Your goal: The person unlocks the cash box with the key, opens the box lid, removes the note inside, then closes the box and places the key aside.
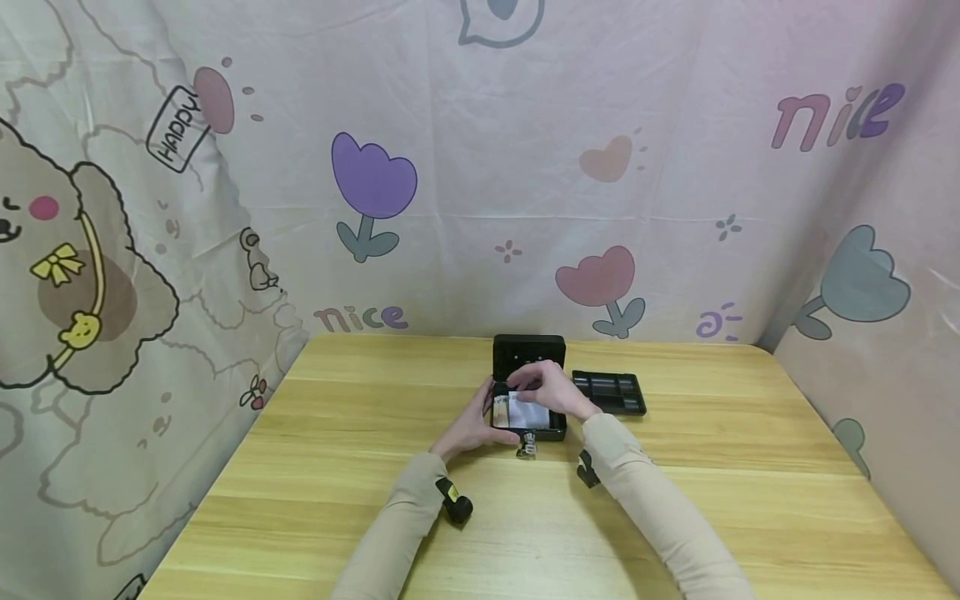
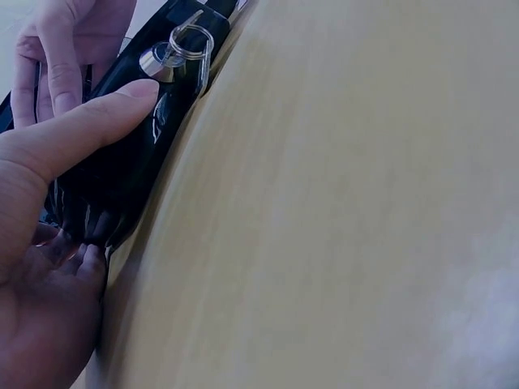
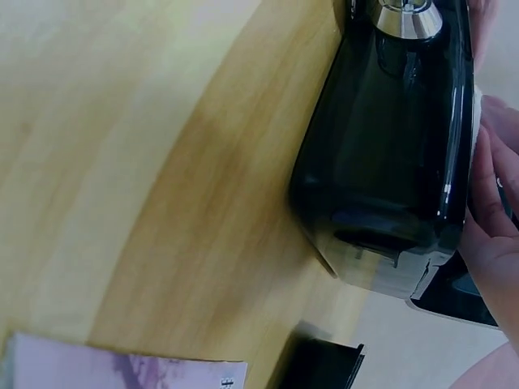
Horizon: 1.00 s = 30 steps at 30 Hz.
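A small black cash box [image 1: 551,434] stands open on the wooden table, its lid [image 1: 528,354] raised behind it. My left hand [image 1: 472,425] grips its left end: the thumb [image 2: 89,126] lies on the glossy front wall [image 2: 122,174] and the fingers wrap round the side. A silver lock [image 2: 158,63] with a key and clear ring [image 2: 193,44] sits in the front, with the keys [image 1: 527,447] hanging down. My right hand [image 1: 552,388] reaches into the box from above, its fingers [image 2: 61,57] resting on white paper [image 1: 530,413] inside.
A black compartment tray [image 1: 609,392] lies on the table just right of the box, and its corner [image 3: 320,366] shows in the right wrist view. A patterned cloth backdrop [image 1: 465,167] hangs behind and beside the table [image 1: 337,500].
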Tool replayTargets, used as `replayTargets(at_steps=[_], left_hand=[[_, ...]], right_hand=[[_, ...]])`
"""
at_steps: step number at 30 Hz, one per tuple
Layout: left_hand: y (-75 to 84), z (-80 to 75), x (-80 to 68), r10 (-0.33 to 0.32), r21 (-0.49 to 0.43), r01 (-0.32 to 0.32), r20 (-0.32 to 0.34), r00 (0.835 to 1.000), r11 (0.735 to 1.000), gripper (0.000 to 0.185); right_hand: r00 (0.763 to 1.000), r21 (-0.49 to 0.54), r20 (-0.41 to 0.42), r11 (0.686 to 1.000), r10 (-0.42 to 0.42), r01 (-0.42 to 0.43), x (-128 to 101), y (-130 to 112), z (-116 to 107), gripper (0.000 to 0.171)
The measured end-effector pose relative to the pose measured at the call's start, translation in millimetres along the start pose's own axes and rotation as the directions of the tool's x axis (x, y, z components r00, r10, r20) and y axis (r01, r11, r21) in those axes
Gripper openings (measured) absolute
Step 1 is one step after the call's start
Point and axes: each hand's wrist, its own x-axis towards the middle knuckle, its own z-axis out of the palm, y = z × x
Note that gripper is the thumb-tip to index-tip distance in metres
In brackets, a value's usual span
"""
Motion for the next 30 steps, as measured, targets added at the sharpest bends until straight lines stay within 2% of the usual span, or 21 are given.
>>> replayTargets(at_steps=[6, 11, 17, 22, 30], left_hand=[[-0.3, 0.3, 0.3, -0.005, 0.006, 0.005, -0.005, 1.0, 1.0, 0.125], [0.5, 0.5, 0.2, -0.007, 0.0, 0.007, -0.004, 1.0, 1.0, 0.125], [0.3, -0.1, 0.0, -0.016, 0.019, 0.016, -0.002, 1.0, 1.0, 0.125], [0.1, 0.3, 0.4, -0.02, 0.02, 0.02, -0.005, 1.0, 1.0, 0.125], [-1.9, 0.8, 2.2, -0.01, 0.007, 0.01, -0.009, 1.0, 1.0, 0.125]], right_hand=[[1.0, -0.01, 0.003, 1.0, -0.006, 0.006, -0.7, 0.7, -0.2, 0.026], [1.0, -0.006, 0.009, 1.0, 0.026, -0.026, -1.8, 0.6, -1.8, 0.026], [0.997, 0.031, 0.053, 0.998, 0.051, -0.053, -3.3, 0.4, -4.3, 0.029], [0.996, 0.022, 0.074, 0.999, 0.041, -0.043, -5.3, -0.5, -7.0, 0.019], [1.0, -0.004, -0.003, 1.0, -0.029, 0.029, -5.8, -3.6, -17.4, 0.016]])
